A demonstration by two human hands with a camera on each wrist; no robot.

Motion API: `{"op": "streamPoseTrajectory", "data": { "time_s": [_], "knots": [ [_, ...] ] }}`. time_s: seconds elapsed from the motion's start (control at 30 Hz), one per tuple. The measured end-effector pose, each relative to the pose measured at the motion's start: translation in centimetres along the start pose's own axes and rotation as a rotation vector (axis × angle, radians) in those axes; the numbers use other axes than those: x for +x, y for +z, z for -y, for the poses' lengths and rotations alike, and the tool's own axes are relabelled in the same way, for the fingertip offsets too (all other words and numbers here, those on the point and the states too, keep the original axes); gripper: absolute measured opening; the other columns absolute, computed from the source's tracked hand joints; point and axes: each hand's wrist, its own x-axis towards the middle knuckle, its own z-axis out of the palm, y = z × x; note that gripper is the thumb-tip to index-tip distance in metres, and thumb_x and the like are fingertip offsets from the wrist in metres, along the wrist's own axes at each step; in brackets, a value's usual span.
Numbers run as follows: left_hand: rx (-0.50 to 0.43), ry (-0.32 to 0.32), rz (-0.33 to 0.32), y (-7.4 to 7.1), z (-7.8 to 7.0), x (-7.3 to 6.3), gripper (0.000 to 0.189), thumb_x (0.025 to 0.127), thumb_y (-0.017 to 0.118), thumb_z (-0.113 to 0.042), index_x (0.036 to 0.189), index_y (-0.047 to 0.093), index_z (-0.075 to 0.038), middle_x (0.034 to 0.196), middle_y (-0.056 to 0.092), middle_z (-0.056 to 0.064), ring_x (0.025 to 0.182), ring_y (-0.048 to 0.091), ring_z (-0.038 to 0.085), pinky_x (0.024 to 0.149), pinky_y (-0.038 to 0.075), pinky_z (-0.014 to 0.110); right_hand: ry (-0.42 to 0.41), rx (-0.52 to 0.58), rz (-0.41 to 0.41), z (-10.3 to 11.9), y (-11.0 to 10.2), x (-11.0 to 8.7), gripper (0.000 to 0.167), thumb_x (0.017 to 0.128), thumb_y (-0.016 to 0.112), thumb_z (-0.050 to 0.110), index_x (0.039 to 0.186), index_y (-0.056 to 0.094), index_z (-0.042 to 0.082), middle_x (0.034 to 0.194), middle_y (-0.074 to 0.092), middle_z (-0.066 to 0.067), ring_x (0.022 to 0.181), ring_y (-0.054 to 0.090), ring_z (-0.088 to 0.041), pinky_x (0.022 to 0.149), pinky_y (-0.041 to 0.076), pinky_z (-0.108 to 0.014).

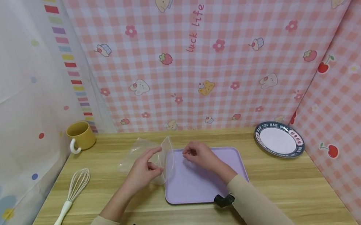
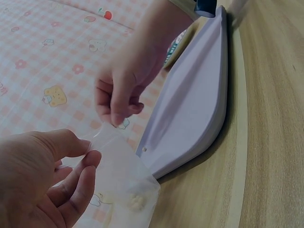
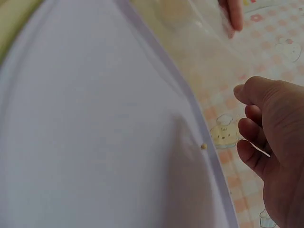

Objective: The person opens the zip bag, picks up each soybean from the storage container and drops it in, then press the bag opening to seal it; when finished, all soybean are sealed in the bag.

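A clear plastic bag (image 1: 168,161) stands over the left side of the lilac tray (image 1: 205,194). My left hand (image 1: 145,169) holds it near the top, thumb and forefinger pinching the film in the left wrist view (image 2: 90,147). Inside the bag's lower part sits a small beige clump (image 2: 137,202). My right hand (image 1: 201,156) hovers over the tray's far side, just right of the bag. Its fingers are curled, thumb against forefinger, with nothing visible in them; the fingertips come close to the film. One tiny beige crumb (image 3: 204,147) lies at the tray's edge.
At the far left of the wooden table stands a yellow mug (image 1: 85,137) with a white handle. A whisk (image 1: 66,205) lies before it. Far right, a plate (image 1: 279,139) with a dark lettered rim sits by the patterned cloth wall (image 1: 196,70).
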Motion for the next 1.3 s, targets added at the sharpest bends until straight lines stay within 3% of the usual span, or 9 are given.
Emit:
{"op": "streamPoseTrajectory", "data": {
  "time_s": [0.43,1.0,1.3],
  "knots": [
    [-0.021,0.02,0.009,0.1,0.2,0.0,0.075,0.092,0.083,0.009,0.16,0.051,0.004,0.159,0.053,0.023,0.079,0.074,0.015,0.071,0.063,0.027,-0.11,0.076,-0.151,2.4,1.0,-0.1,0.005,0.096,0.081,-0.001,0.099,0.081,0.003,0.086,0.061,-0.002,0.073,0.052,-0.009,0.063,0.045,-0.023],
    [-0.029,0.01,0.015,0.0,-0.1,0.0,0.075,0.093,0.082,0.01,0.161,0.051,0.001,0.162,0.05,0.023,0.083,0.075,0.016,0.072,0.063,0.028,-0.159,0.102,-0.102,6.4,2.3,1.0,0.009,0.097,0.08,-0.004,0.105,0.081,0.002,0.089,0.062,0.0,0.074,0.053,-0.01,0.064,0.045,-0.023],
    [-0.015,0.009,0.012,-0.1,-0.1,-0.1,0.075,0.093,0.082,0.009,0.161,0.052,0.0,0.164,0.049,0.024,0.082,0.074,0.015,0.072,0.063,0.028,-0.156,0.099,-0.104,7.1,2.6,1.3,0.011,0.097,0.08,-0.003,0.104,0.081,0.005,0.09,0.062,0.001,0.074,0.053,-0.008,0.064,0.046,-0.022]
  ]
}}
